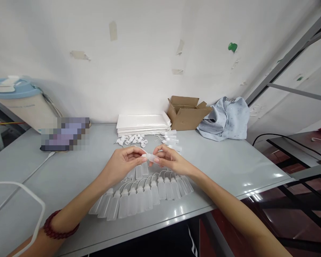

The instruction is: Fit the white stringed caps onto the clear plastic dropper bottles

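Note:
Above the middle of the table, my left hand (127,158) and my right hand (169,159) meet at one small translucent plastic bottle (152,157). My right fingers are closed round its body. The left thumb and fingers pinch the white cap (144,155) at its neck end; how tightly the cap sits cannot be made out. Below my hands lies a curved row of similar bottles (140,198) with looped white cap straps. A few more bottles, partly hidden, lie just behind that row. Beyond my hands is a cluster of loose white caps (135,139), with several bottles (172,140) to its right.
At the back stand a stack of white flat packs (143,121), an open cardboard box (187,116) and a light blue cloth bag (226,119). A phone (66,134) with a white cable (29,178) leans at left, near a blue-lidded container (24,103). The table's front edge runs below the bottle row.

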`<state>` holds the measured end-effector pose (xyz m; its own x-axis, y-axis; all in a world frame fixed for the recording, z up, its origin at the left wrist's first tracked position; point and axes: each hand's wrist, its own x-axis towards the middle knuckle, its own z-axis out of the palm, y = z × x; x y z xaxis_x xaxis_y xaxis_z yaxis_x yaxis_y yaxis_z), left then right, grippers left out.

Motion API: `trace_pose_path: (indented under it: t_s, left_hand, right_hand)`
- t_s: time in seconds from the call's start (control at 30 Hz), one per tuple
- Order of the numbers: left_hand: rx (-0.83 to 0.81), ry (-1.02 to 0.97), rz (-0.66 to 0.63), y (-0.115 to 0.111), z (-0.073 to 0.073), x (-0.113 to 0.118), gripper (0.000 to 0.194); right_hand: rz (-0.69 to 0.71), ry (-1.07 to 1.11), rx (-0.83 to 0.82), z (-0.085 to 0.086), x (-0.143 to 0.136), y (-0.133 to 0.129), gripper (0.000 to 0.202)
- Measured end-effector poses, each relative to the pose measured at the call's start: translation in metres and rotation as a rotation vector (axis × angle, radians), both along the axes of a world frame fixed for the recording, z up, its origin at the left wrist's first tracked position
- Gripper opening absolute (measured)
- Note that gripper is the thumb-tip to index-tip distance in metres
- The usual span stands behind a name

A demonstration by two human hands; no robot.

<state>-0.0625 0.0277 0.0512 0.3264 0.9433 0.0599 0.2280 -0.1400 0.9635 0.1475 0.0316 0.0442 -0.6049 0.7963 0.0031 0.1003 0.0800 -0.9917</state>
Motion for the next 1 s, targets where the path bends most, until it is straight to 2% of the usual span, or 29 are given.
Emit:
trace_pose_path:
  t_s: [0.23, 0.33, 0.43, 0.57, 0.63, 0.8, 1.0]
  left_hand:
    - [0.092, 0.152, -0.021, 0.0, -0.006, 0.0, 0.019]
    - [0.172, 0.185, 0.01, -0.003, -0.009, 0.001, 0.019]
    - [0.293, 0.164, 0.05, -0.008, -0.011, 0.005, 0.015]
    - [0.489, 0.176, 0.04, -0.014, -0.011, 0.009, 0.009]
    - [0.51, 0.161, 0.047, -0.014, -0.011, 0.009, 0.008]
    - [0.265, 0.025, 0.061, -0.013, -0.008, 0.009, 0.012]
    - [-0.026, 0.071, -0.006, -0.01, 0.002, 0.007, 0.029]
  right_hand:
    - [-0.01, -0.064, 0.07, -0.003, 0.0, -0.003, 0.019]
    - [-0.045, -0.086, 0.07, -0.005, -0.001, -0.004, 0.021]
    - [-0.038, -0.028, 0.013, -0.007, -0.001, -0.002, 0.024]
    - [-0.005, 0.054, -0.134, -0.007, 0.001, 0.001, 0.026]
    - [-0.015, 0.059, -0.184, -0.005, 0.001, 0.002, 0.027]
    - [-0.018, 0.063, -0.158, 0.004, 0.0, -0.001, 0.027]
    - [-0.021, 0.033, -0.082, 0.004, 0.001, -0.001, 0.027]
